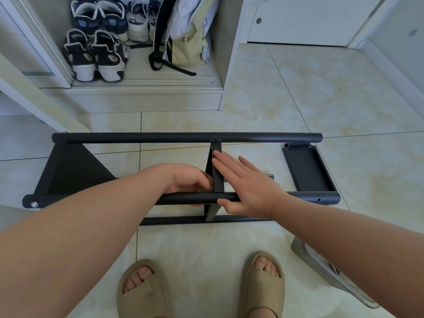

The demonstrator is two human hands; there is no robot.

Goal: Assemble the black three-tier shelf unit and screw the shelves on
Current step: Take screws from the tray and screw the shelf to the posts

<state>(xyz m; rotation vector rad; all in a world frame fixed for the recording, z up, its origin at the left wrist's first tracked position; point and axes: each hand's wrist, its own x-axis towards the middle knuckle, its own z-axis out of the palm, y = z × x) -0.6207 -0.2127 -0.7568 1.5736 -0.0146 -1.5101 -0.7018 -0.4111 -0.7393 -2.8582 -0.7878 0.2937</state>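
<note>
Unit (183, 137) lies sideways on the floor (298, 88). End shelf (68, 166) is screwed on. Middle shelf (218, 171) is unfixed: left grip (190, 180) curls round it, right grip (247, 184) presses flat, fingers straight. Third shelf (307, 168) lies loose. Judged one-third complete.

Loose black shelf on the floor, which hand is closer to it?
Right. The right hand presses the middle panel, just left of the loose shelf; the left hand grips the near pole beyond that panel.
</note>
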